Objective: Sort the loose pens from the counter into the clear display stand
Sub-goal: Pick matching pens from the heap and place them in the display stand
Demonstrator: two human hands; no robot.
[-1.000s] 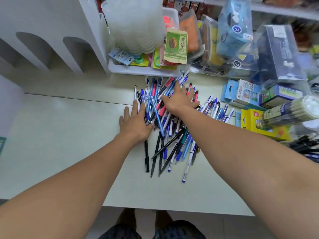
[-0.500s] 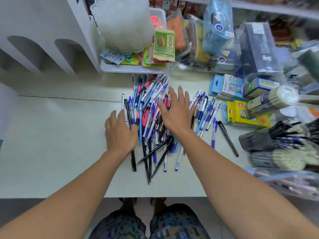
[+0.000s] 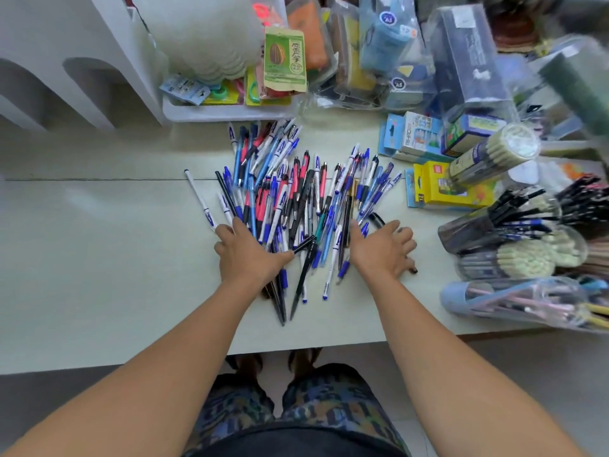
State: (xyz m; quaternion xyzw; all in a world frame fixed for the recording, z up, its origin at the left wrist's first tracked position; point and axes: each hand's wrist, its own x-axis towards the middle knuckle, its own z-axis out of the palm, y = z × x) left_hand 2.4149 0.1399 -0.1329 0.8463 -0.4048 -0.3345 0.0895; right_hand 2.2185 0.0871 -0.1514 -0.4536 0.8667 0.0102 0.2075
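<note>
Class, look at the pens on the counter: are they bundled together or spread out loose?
Spread out loose. The pens lie fanned across the counter, overlapping at many angles, with the left hand and right hand resting flat at the pile's near edge.

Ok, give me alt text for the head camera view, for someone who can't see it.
Seen from above, a person's left hand and right hand rest flat, fingers spread, on the near edge of a heap of loose pens on a pale counter. Tubs of bundled pens, a yellow box and packaged stationery crowd the right and back.

pens (image 3: 290,192) heaped on counter (image 3: 99,258), left hand (image 3: 245,255) and right hand (image 3: 384,247) flanking
</note>
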